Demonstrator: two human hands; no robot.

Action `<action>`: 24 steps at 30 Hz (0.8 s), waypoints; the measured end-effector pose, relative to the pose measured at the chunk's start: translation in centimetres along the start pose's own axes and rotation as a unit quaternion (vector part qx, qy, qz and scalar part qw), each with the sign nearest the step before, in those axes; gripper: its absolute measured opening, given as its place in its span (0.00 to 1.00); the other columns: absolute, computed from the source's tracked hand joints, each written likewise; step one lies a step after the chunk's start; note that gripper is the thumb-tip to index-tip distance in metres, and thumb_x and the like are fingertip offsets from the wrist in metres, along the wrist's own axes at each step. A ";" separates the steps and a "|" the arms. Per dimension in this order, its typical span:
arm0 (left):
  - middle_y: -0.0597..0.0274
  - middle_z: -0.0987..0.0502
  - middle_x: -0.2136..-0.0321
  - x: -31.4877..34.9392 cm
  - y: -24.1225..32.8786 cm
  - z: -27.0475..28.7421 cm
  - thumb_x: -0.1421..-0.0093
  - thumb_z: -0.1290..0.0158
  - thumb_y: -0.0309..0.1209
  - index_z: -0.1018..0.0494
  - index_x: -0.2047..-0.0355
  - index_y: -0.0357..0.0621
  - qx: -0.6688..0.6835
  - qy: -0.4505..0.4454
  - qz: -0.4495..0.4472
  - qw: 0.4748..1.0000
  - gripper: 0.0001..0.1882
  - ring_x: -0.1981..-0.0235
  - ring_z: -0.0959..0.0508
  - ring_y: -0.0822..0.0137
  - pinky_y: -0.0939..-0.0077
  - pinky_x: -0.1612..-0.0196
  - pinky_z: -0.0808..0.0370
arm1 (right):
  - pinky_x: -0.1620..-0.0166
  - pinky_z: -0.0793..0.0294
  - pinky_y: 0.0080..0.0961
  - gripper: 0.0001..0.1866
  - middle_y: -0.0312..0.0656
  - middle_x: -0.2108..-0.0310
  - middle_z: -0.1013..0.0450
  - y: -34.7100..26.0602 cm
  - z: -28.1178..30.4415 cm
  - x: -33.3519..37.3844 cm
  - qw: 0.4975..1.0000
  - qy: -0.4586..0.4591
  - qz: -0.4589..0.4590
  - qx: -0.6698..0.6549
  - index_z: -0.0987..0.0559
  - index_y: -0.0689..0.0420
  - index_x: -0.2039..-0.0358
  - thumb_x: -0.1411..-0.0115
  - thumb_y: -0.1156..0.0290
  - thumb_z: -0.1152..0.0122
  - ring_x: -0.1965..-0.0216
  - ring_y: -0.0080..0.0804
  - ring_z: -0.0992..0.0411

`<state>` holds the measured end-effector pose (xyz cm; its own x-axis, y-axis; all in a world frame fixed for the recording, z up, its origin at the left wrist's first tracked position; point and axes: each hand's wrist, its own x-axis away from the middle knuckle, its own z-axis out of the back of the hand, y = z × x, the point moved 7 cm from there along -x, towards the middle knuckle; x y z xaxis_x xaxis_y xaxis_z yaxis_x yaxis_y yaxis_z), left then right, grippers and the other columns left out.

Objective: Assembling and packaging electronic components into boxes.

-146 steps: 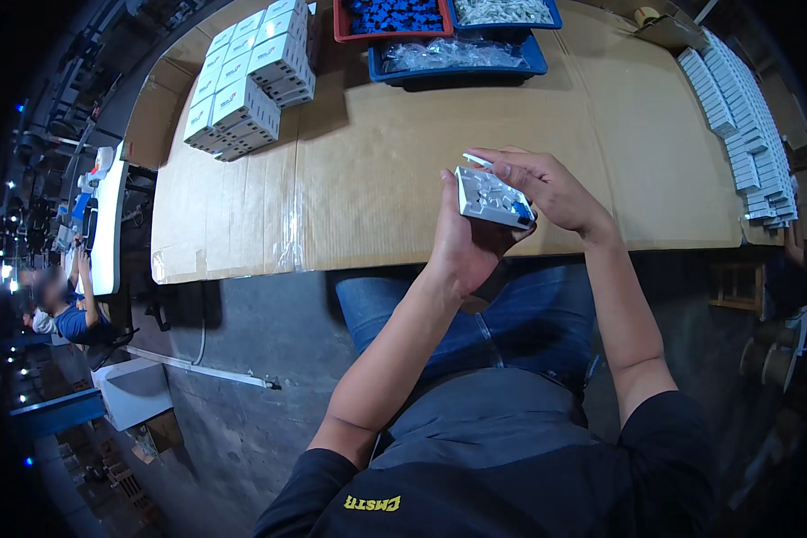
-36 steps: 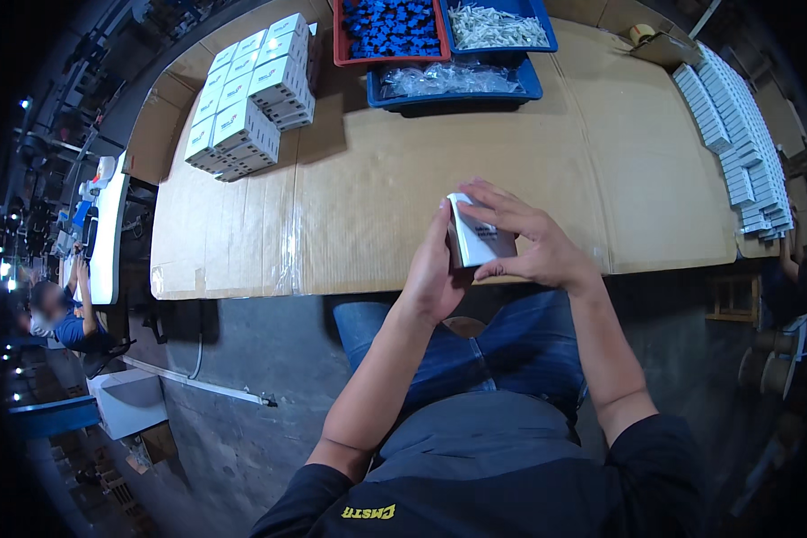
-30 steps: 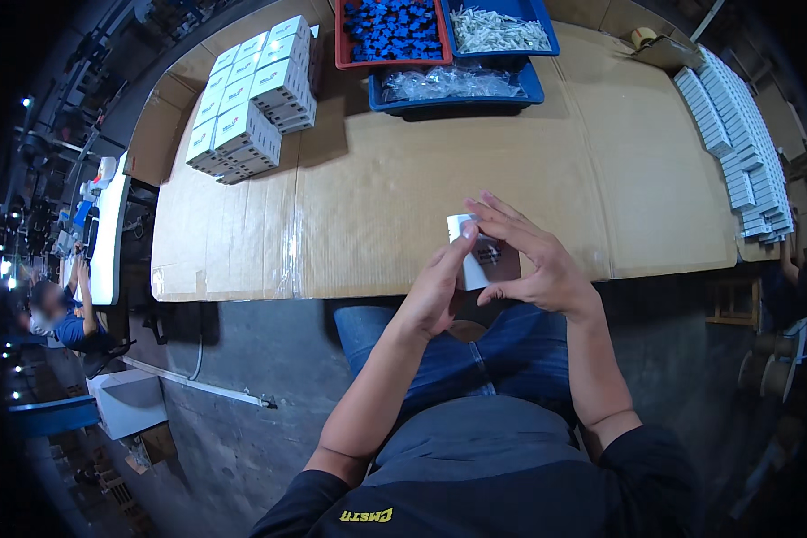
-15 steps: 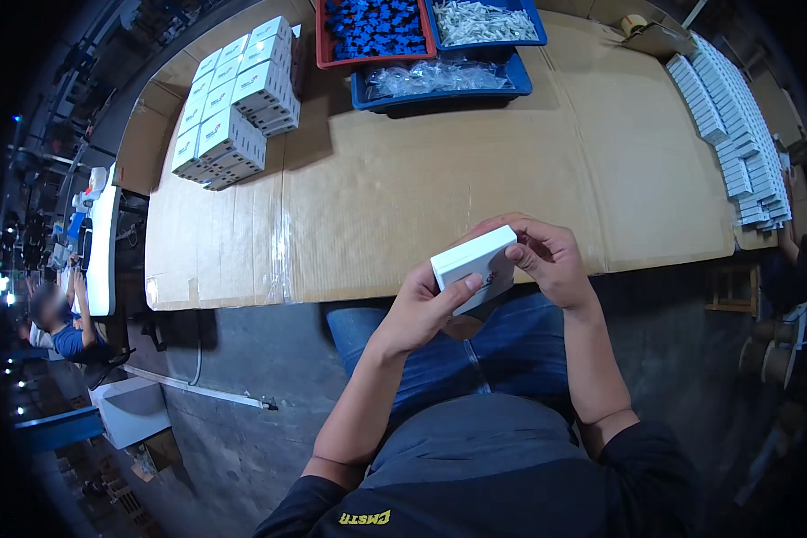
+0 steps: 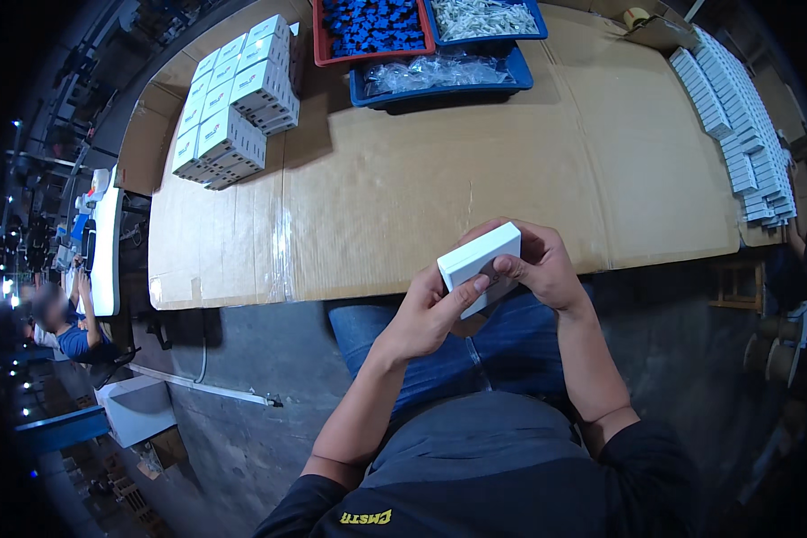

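Between my two hands I hold a small white box (image 5: 481, 258), tilted, just above my lap at the table's near edge. My left hand (image 5: 429, 309) grips its left side, with the thumb pressed on the broad printed face. My right hand (image 5: 547, 267) closes round the right side, its thumb also on that face. The fingers behind the box are mostly hidden. The flat top side looks closed.
The cardboard-covered table (image 5: 403, 197) carries stacked white boxes (image 5: 229, 108) at left. At the back are a red bin (image 5: 374, 59) of blue parts, a blue bin (image 5: 486, 36) of white pieces and another blue bin (image 5: 439, 94) of clear bags. Many white boxes (image 5: 735, 134) line the right; a person (image 5: 72, 323) sits far left.
My right thumb has come down onto the printed face of the box. The box and both hands have shifted very slightly to the right.
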<state>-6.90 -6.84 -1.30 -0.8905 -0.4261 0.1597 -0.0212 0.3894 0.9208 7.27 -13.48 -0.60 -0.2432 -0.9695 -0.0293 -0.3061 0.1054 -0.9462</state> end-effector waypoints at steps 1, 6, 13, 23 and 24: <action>0.65 0.21 0.56 -0.1 0.1 -0.1 0.26 0.45 0.38 0.31 0.37 0.35 0.004 -0.002 0.002 1.000 0.24 0.58 0.26 0.77 0.80 0.56 0.26 | 0.48 0.25 0.23 0.21 0.36 0.56 0.19 -0.1 -0.1 0.0 1.000 -0.001 -0.002 0.009 0.20 0.64 0.46 0.36 0.67 0.28 0.54 0.21 0.24; 0.63 0.22 0.53 0.0 1.2 -0.8 0.28 0.43 0.35 0.32 0.35 0.35 -0.004 0.017 -0.063 0.998 0.26 0.55 0.25 0.75 0.79 0.52 0.26 | 0.49 0.24 0.22 0.19 0.36 0.57 0.19 1.6 0.8 0.4 0.998 0.042 0.029 -0.033 0.19 0.63 0.46 0.34 0.67 0.30 0.54 0.21 0.24; 0.63 0.19 0.59 0.4 1.0 0.3 0.30 0.40 0.36 0.31 0.36 0.33 -0.066 0.114 -0.078 0.988 0.27 0.61 0.24 0.77 0.79 0.57 0.25 | 0.47 0.24 0.23 0.21 0.38 0.52 0.20 0.2 0.5 -0.4 0.992 0.103 0.065 0.017 0.22 0.61 0.42 0.33 0.67 0.32 0.54 0.23 0.23; 0.64 0.23 0.76 0.8 2.2 -0.3 0.31 0.42 0.32 0.25 0.47 0.34 -0.265 0.055 0.014 0.963 0.16 0.73 0.31 0.79 0.78 0.70 0.32 | 0.43 0.25 0.27 0.23 0.41 0.50 0.21 -0.9 0.2 -0.3 0.993 -0.022 -0.019 0.111 0.20 0.61 0.45 0.40 0.74 0.27 0.48 0.29 0.24; 0.64 0.23 0.76 0.8 2.1 -0.2 0.31 0.42 0.32 0.25 0.47 0.34 -0.265 0.054 0.016 0.963 0.16 0.73 0.31 0.79 0.78 0.70 0.32 | 0.43 0.24 0.28 0.21 0.43 0.50 0.20 -1.6 -0.1 -0.4 0.990 -0.030 0.010 0.139 0.19 0.62 0.47 0.40 0.72 0.27 0.47 0.30 0.23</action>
<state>-7.54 -6.48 0.87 -0.8336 -0.5145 0.2011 0.2660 -0.0548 0.9624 7.79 -13.23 0.94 -0.1889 -0.9802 -0.0595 -0.0347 0.0672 -0.9971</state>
